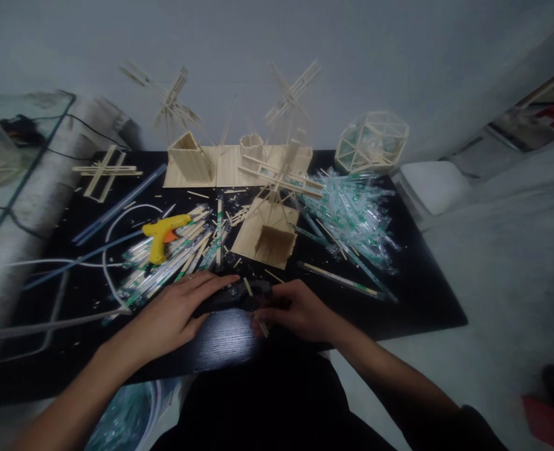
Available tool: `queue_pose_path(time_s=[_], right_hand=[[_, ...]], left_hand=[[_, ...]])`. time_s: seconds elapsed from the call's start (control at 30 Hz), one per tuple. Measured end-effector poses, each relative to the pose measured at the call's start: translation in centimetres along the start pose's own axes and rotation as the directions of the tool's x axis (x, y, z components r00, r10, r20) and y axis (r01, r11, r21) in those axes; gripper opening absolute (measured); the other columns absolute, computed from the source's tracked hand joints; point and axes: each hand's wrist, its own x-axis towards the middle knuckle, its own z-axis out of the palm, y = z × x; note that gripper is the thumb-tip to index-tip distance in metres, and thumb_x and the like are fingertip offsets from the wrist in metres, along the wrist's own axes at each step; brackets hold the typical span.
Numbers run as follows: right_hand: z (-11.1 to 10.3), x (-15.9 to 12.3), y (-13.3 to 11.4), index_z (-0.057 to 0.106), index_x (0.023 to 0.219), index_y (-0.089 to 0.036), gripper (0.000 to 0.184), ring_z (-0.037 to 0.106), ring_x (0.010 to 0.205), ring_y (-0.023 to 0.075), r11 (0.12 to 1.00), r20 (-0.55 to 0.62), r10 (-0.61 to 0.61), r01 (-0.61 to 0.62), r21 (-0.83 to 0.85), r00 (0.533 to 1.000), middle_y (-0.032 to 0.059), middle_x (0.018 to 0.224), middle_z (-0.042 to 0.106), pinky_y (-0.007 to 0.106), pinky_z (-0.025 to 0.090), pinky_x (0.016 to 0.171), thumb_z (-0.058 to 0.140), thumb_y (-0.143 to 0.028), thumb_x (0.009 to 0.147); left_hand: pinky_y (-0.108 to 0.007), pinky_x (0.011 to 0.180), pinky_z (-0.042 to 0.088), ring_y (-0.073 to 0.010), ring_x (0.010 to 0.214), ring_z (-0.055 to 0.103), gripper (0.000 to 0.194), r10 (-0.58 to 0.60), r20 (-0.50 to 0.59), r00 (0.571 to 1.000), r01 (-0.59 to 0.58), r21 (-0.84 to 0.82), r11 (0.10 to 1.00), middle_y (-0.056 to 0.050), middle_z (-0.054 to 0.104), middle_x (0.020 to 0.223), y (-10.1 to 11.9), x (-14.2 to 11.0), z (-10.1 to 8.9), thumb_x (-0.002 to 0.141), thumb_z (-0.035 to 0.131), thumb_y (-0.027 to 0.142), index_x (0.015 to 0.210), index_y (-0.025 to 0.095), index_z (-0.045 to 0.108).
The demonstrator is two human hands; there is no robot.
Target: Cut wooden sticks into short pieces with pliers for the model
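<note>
hands (298, 308) with stick (248, 287), plastic (121, 413) in bucket (154, 402)

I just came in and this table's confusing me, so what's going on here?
A person's right hand pinches a thin pale stick that crosses a dark tool, while the left hand rests on that tool. Beyond the hands, a yellow glue gun lies on packaged sticks, near a stick-built model.

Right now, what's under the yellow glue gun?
The yellow glue gun appears to rest on a pile of wrapped wooden sticks, which show beside its handle and nozzle, over the black table. Whatever lies directly beneath its body is covered and can't be seen.
</note>
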Motion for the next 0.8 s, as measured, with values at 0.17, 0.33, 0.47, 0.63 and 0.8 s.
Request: queue_pose_path(time_s=[0.17,0.33,0.47,0.63,0.8], right_hand=[[-0.2,-0.1,-0.4,0.073,0.081,-0.014,0.026,0.066,0.066,0.0147,0.999,0.052,0.037,-0.038,0.022,0.998,0.0014,0.072,0.071,0.028,0.053,0.07,0.076,-0.04,0.086],[-0.7,-0.2,-0.6,0.074,0.086,-0.013,0.027,0.067,0.067,0.0147,0.998,0.107,0.054,-0.058,0.039,0.993,0.0025,0.074,0.072,0.028,0.053,0.07,0.076,-0.04,0.085],[-1.0,-0.2,-0.5,0.074,0.084,-0.011,0.029,0.068,0.065,0.014,0.996,0.119,0.041,-0.05,0.071,0.992,0.0037,0.073,0.073,0.027,0.054,0.068,0.079,-0.04,0.083],[-1.1,-0.3,-0.2,0.075,0.087,-0.012,0.027,0.07,0.066,0.0141,0.995,0.126,0.057,-0.067,0.075,0.99,0.0039,0.075,0.074,0.027,0.056,0.068,0.079,-0.039,0.083],[-1.2,-0.4,-0.1,0.075,0.087,-0.012,0.026,0.07,0.066,0.0136,0.993,0.146,0.062,-0.076,0.094,0.987,0.0038,0.075,0.073,0.026,0.056,0.067,0.078,-0.037,0.084]], left_hand=[[-0.044,0.1,0.054,-0.0263,0.113,0.066,0.059,0.003,0.018,1.0,-0.003,0.015,1.0,-0.008,0.067,0.128,0.0,-0.2,0.3,0.085,0.051,0.013,0.141,0.029,0.056],[-0.042,0.101,0.054,-0.0252,0.116,0.065,0.063,0.043,0.054,0.998,-0.045,0.037,0.998,-0.009,0.065,0.129,-0.3,-0.4,0.6,0.084,0.048,0.009,0.144,0.028,0.052],[-0.041,0.104,0.053,-0.0238,0.118,0.064,0.06,0.038,0.054,0.998,-0.04,0.039,0.998,-0.009,0.064,0.13,-0.1,-0.5,0.6,0.086,0.048,0.009,0.143,0.026,0.052],[-0.04,0.098,0.056,-0.023,0.111,0.067,0.054,0.046,0.042,0.998,-0.047,0.03,0.998,-0.008,0.067,0.124,0.0,-0.5,0.8,0.089,0.05,0.013,0.14,0.027,0.055],[-0.036,0.092,0.059,-0.0225,0.106,0.07,0.055,0.051,0.028,0.998,-0.052,0.041,0.998,-0.009,0.068,0.121,-0.2,-0.5,1.2,0.086,0.051,0.012,0.139,0.025,0.057]])
